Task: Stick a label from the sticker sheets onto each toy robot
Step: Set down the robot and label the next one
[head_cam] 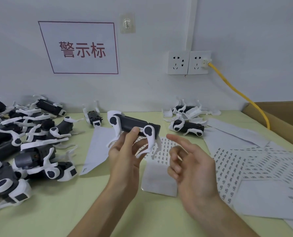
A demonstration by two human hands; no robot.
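From the head camera, my left hand (125, 151) is raised above the middle of the table (74, 211) and grips the toy robot (133, 124), a black body with white legs that lies sideways across my fingers. My thumb (133, 132) presses on its side, right beside a small white label (141, 130) next to the right leg joint. My right hand (192, 161) hangs just right of the toy. Its fingers are loosely spread, the first finger pointing far and left, and it holds nothing that I can see, though it is a little blurred.

I judge the label to be on and the job now is to seat it. I should rub the thumb flat from one end to the other so no edge lifts, with my fingers braced underneath and clear of the thin legs.

The sticker sheets (236, 166) lie fanned out on the near right, partly under my right hand. A pile of robots (22, 142) fills the left side. A few more robots (186, 127) sit far right by the wall, near a cardboard box (279, 113).
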